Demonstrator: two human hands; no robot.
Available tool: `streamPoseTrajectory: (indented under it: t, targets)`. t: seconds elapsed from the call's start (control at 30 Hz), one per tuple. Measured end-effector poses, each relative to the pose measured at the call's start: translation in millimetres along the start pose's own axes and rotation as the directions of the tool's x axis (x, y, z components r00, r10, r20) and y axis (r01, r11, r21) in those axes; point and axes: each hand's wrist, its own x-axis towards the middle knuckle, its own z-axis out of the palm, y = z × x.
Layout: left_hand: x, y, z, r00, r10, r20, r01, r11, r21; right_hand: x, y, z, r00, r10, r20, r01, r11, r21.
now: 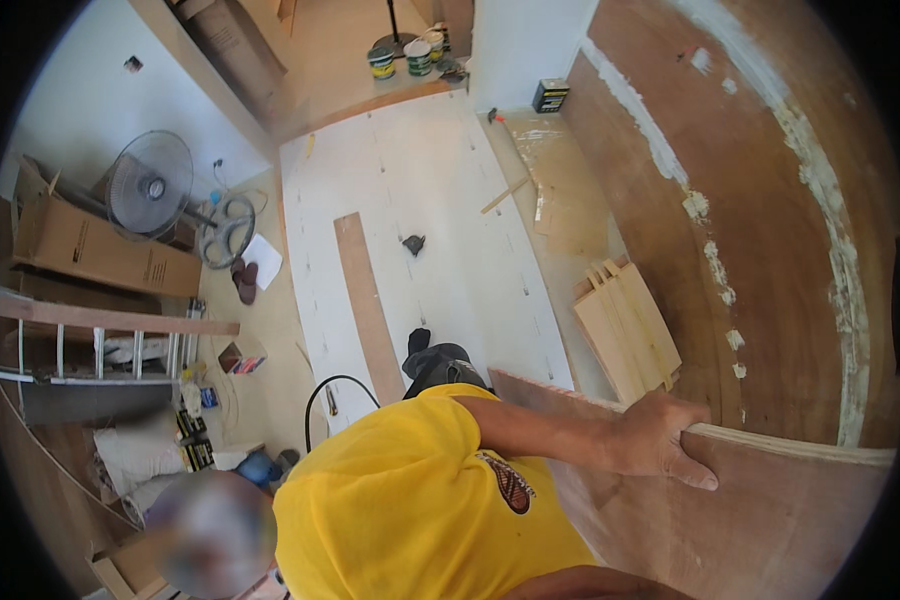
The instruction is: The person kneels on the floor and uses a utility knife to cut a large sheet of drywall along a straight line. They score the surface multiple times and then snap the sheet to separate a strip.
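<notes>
High head view, looking steeply down, floor (pixel 420 200) far below

Bright even daylight; soft shadows, fisheye bending, black vignette at edges

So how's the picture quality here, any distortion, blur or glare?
Head view: strong fisheye, so the plywood sheet's top edge and the white floor panel bow; black corners ring the frame; daylight is even, without harsh glare; one blurred patch sits at lower left.

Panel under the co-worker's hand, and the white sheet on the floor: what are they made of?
The panel gripped by the co-worker's hand looks like plywood: reddish-brown veneer face, matte and unvarnished, with a pale thin edge. The white sheet seems a smooth white-faced board, perhaps laminate; its core is not visible.
</notes>
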Motion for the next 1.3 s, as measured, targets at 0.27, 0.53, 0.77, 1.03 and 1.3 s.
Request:
streamPoseTrajectory:
  t: [0.27,0.53,0.77,1.03,1.3]
  targets:
    - [4.2,52.5,-106.1,0.969,0.148,-0.196,-0.142,0.989,0.044,-62.0,37.1,121.0,0.981,0.049,0.189,-0.062,0.996,0.06]
    - [-25.4,91.4,-228.7,0.856,0.273,-0.438,-0.179,0.953,0.245,-150.1,82.4,255.8,0.894,0.154,0.422,-0.222,0.968,0.118]
    - [-61.3,127.4,-317.6,0.684,0.388,-0.617,-0.183,0.911,0.37,-243.8,104.3,355.3,0.769,0.211,0.603,-0.354,0.927,0.127]
    - [-87.1,165.2,-387.6,0.478,0.52,-0.708,-0.124,0.838,0.532,-316.0,125.3,428.2,0.628,0.252,0.736,-0.48,0.87,0.111]
    - [-114.7,187.0,-428.6,0.365,0.455,-0.812,0.04,0.864,0.502,-358.2,141.1,474.2,0.507,0.267,0.82,-0.588,0.802,0.102]
